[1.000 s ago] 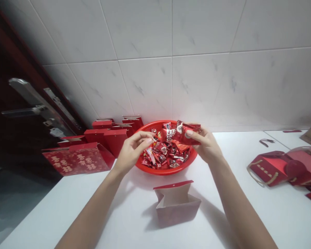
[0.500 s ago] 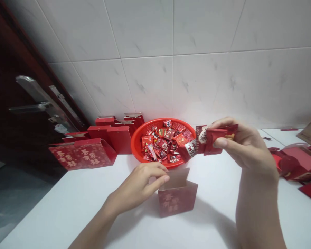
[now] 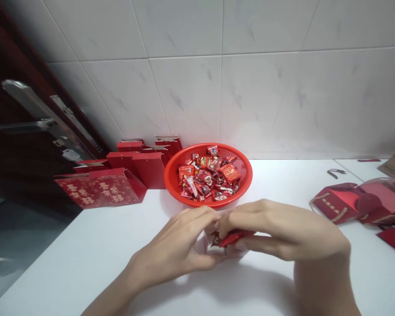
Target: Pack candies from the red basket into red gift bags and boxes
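My right hand (image 3: 279,228) pinches red-wrapped candies (image 3: 232,237) at the open top of a small red paper gift box (image 3: 232,252). Curled about the left side of that box is my left hand (image 3: 177,241), its thumb in front and fingers behind. Both hands cover most of the box, so its printed front barely shows. Just beyond them, a red plastic basket (image 3: 170,186) holds many wrapped candies (image 3: 208,176) in red, with a few lighter wrappers.
Several red gift boxes (image 3: 149,169) stand at the back left, with a gold-printed one (image 3: 100,191) in front. More red boxes (image 3: 340,202) lie at the right on the white table (image 3: 112,250). A tiled wall is behind; a dark door with a metal handle (image 3: 26,125) stands left.
My right hand has come down and left from beside the basket, bringing the candies to the box opening. My left hand has closed further round the box. The view has shifted slightly.
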The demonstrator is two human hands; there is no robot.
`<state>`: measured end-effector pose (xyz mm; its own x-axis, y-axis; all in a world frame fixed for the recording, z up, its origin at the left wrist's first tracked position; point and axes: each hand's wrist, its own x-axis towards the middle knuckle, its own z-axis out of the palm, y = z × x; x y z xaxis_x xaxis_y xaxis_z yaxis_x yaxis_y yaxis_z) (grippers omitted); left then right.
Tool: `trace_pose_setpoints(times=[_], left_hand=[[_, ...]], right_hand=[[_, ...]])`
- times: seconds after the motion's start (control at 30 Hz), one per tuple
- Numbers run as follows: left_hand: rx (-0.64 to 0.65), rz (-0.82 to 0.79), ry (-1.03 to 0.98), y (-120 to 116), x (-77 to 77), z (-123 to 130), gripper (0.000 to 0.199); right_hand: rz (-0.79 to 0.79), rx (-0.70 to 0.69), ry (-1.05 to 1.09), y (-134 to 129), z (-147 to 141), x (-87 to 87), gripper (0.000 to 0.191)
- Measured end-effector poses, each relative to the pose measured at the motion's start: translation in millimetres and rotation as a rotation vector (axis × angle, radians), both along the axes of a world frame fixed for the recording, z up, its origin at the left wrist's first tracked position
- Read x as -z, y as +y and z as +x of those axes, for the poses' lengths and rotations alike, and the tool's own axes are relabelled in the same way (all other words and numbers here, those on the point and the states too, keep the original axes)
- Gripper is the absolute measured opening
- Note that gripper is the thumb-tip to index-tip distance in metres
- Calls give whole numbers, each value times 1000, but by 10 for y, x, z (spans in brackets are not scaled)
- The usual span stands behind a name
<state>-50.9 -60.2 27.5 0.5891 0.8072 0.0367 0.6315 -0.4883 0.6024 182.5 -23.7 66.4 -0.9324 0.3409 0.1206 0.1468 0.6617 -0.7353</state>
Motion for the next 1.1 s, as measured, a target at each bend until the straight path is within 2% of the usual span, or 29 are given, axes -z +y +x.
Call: trace_pose_setpoints(times=[0.4,0.67,0.77,0.87,0.97,1.1], left_hand=[[-3,7,13,-15,-17,-22,13],[31,51,41,-47,-8,-27,16],[62,101,35,-9,44,-71,25],[44,160,37,57,100,-129,27],[47,181,50,101,118,-166,31],[89,193,23,95,103,-171,34]], right_hand=[[80,47,-52,-10,-110,44,29],[88,76,-52,-16,-23,41,22],[106,152,-18,-5,86,-6,21],[146,265,42,44,218,-42,23],[177,331,66,113,322,8,37],[162,407,-35,127,356,240,66]])
